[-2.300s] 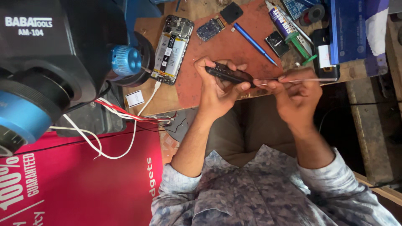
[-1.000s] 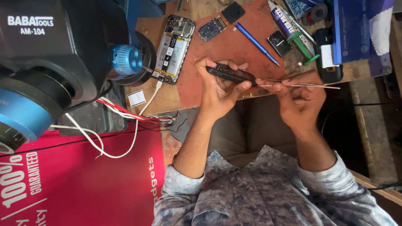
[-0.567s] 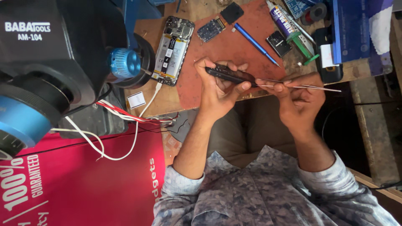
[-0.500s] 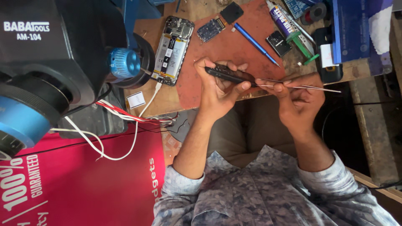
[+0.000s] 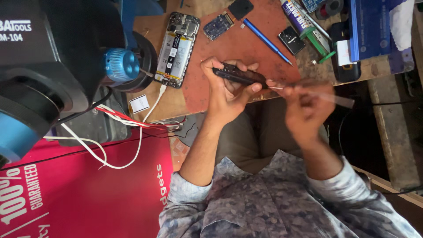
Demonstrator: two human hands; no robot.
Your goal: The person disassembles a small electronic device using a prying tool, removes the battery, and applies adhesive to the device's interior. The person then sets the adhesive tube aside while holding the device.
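Left hand [image 5: 229, 86] grips a small dark phone [image 5: 240, 76], its long axis running left to right, above the red mat [image 5: 229, 44]. Right hand [image 5: 306, 103], blurred, pinches a thin tool [image 5: 308, 88] whose tip meets the phone's right end.

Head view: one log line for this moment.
left hand: grips small dark phone | right hand: blurred, holds thin tool at phone's end | opened phone lies nearby
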